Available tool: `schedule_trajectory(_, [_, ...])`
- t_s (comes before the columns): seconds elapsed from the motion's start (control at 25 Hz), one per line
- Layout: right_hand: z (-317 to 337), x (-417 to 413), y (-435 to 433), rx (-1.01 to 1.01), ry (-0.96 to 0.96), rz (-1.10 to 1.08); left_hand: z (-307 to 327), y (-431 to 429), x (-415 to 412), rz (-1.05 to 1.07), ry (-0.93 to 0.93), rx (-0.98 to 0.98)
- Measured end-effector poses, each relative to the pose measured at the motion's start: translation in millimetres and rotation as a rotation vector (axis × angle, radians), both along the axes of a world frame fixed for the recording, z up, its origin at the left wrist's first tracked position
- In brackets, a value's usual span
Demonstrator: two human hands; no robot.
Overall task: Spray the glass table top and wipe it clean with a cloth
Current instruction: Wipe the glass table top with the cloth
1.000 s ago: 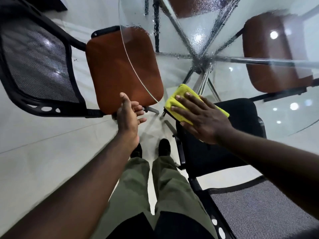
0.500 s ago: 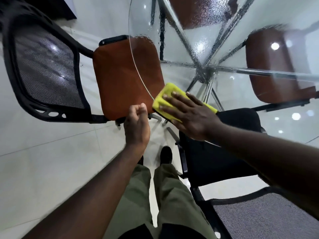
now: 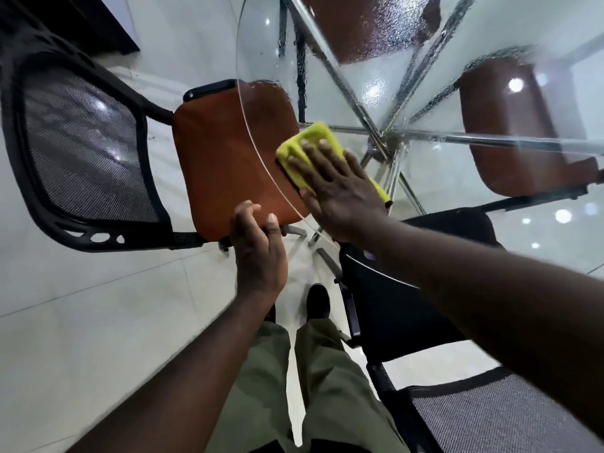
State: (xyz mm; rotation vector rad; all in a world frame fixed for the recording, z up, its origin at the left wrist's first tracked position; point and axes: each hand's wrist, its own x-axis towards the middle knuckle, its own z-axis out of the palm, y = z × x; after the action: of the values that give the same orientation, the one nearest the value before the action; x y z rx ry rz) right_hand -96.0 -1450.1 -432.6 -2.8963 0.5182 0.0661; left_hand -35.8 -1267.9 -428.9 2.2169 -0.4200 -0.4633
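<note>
Head view: the right hand (image 3: 340, 194) presses flat, fingers straight, on the yellow cloth (image 3: 309, 138) at the rim of the glass table top (image 3: 376, 86). The left hand (image 3: 258, 253), loosely curled and empty, hovers beside that rim.

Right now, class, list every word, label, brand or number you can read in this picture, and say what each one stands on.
None: no readable text shows on the yellow cloth, the glass table top, the orange chair seat, the mesh chair back or the floor tiles.

right hand (image 3: 343, 197) pushed cloth (image 3: 309, 138) along table rim (image 3: 258, 152)
</note>
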Motion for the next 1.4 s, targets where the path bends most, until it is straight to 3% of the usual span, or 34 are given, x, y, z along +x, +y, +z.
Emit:
schedule_trajectory(0.08, [4.6,-2.3,-35.3,-0.019,0.029,0.323,1.6,-0.2,2.1,-0.161,-0.187,0.066])
schedule_trajectory(0.16, [1.0,-1.1,-73.7,-0.065,0.016,0.344,-4.2,-2.3,5.6,-0.343,-0.324,0.139])
schedule_trajectory(0.28, [-2.1,-8.2,-66.2,0.020,-0.062,-0.366,-14.3,-3.5,3.0,-0.555,-0.413,0.228])
schedule_trajectory(0.32, [-1.4,-12.1,-51.7,0.048,-0.070,-0.490,-16.4,-3.1,1.2,-0.588,-0.453,0.262])
schedule_trajectory(0.36, [-1.0,-20.4,-36.7,0.030,-0.068,-0.466,-17.2,-2.0,1.8,-0.620,-0.497,0.294])
schedule_trajectory(0.48, [2.8,-62.3,-41.6,-0.048,0.004,0.080,-7.5,-5.2,14.1,-0.690,-0.596,0.361])
schedule_trajectory(0.56, [5.4,-75.1,-73.9,-0.074,0.079,0.260,-2.4,-10.0,23.3,-0.725,-0.644,0.339])
schedule_trajectory(0.64, [-0.9,-67.0,-98.2,-0.106,0.114,-0.005,-8.8,-15.5,30.3,-0.740,-0.719,0.272])
schedule_trajectory(0.72, [-4.4,-54.8,-107.3,-0.023,0.033,-0.482,-19.0,-21.6,35.0,-0.733,-0.773,0.221])
schedule_trajectory(0.8, [-2.5,-43.3,-92.2,0.012,-0.019,-0.682,-22.3,-27.0,41.0,-0.742,-0.803,0.202])
schedule_trajectory(0.88, [1.0,-46.7,-81.2,-0.030,-0.008,-0.509,-15.0,-33.4,48.2,-0.790,-0.794,0.211])
schedule_trajectory(1.0, [-8.4,-65.0,-106.2,-0.130,-0.056,-0.045,-6.5,-57.8,61.0,-0.899,-0.842,0.188])
schedule_trajectory(1.04, [-15.3,-66.7,-124.0,-0.154,-0.081,0.003,-6.7,-69.8,64.8,-0.953,-0.859,0.184])
schedule_trajectory(1.08, [-24.4,-66.4,-149.0,-0.183,-0.110,-0.048,-13.1,-86.9,68.4,-1.011,-0.869,0.180])
schedule_trajectory(1.2, [-18.4,-60.9,-181.9,-0.071,-0.054,-0.696,-23.8,-124.0,70.2,-1.107,-0.827,0.175])
schedule_trajectory(1.24, [-14.8,-56.6,-177.9,-0.008,-0.011,-0.811,-26.6,-131.0,69.8,-1.132,-0.806,0.173])
schedule_trajectory(1.28, [-13.2,-57.5,-171.0,0.010,0.012,-0.781,-28.6,-136.0,67.9,-1.153,-0.783,0.171])
schedule_trajectory(1.4, [-11.6,-74.9,-160.7,0.000,-0.007,-0.096,-28.6,-139.6,64.6,-1.163,-0.750,0.182])
